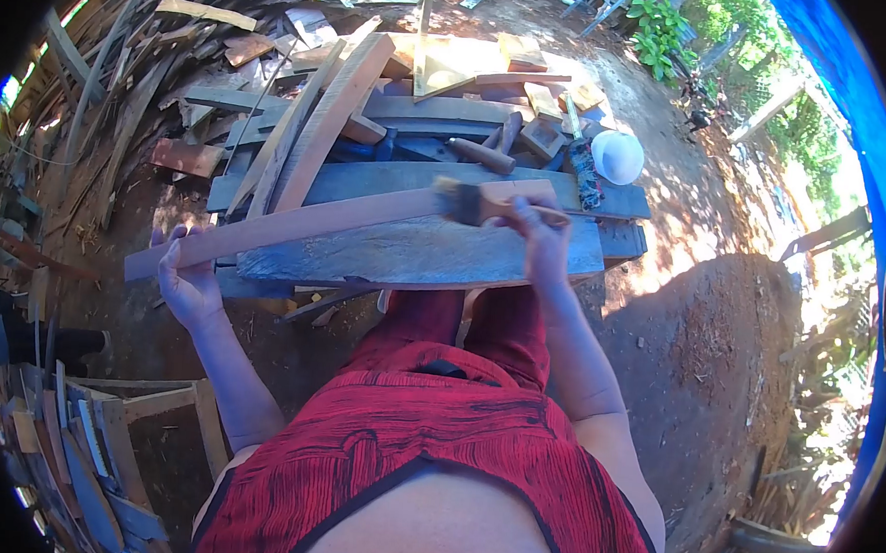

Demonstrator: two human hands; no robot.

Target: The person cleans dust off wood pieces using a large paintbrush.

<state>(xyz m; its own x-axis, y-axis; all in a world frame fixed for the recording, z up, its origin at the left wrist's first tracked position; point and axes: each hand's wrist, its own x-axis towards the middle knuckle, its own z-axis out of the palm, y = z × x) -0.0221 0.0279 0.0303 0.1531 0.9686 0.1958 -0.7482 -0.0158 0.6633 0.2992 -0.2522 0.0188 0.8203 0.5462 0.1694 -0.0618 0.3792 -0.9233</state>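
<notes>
A long, narrow wooden strip (336, 214) lies slantwise over the plank bench (424, 257), its left end past the bench's edge. My left hand (188, 281) is closed around that left end. Near the strip's other end, my right hand (542, 237) grips the wooden handle of a brush (475, 205). The brush's dark bristles point left and are over the strip; whether they touch it cannot be made out.
Behind the strip on the bench are a wooden mallet (482, 155), small wood blocks (542, 139) and a white container (618, 157). Leaning beams (333, 121) rise at the left. Scrap wood (143, 71) is piled beyond, and a wooden frame (161, 402) stands lower left.
</notes>
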